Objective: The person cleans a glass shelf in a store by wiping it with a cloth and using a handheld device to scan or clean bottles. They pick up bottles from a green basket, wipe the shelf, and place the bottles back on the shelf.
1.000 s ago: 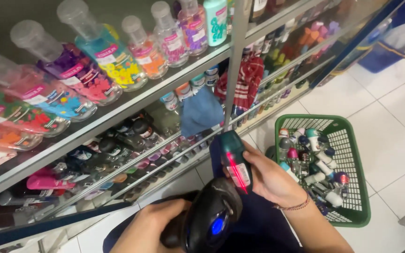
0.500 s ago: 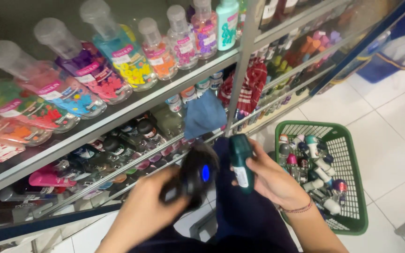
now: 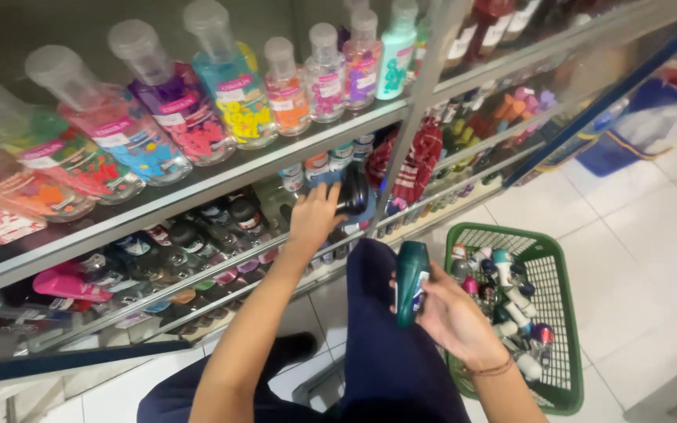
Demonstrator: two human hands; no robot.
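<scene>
My left hand point(image 3: 315, 219) reaches up to the middle shelf and grips a black handheld scanner point(image 3: 352, 190) at the shelf's front edge. My right hand point(image 3: 452, 317) stays low over my lap, closed around a dark green roll-on bottle point(image 3: 410, 282) held upright. The bottle is just left of a green shopping basket point(image 3: 562, 376) on the floor, which holds several small roll-on bottles point(image 3: 503, 294).
A metal shelf unit point(image 3: 221, 176) fills the left and top. Its top shelf carries several colourful clear bottles point(image 3: 174, 110) with pale caps. Dark bottles point(image 3: 197, 235) lie on the lower shelf. A blue bin point(image 3: 640, 129) stands on the white tiled floor point(image 3: 652, 266) at right.
My left hand has carried the black scanner from in front of the green bottle up and away to the middle shelf. My right hand has lowered the bottle slightly.
</scene>
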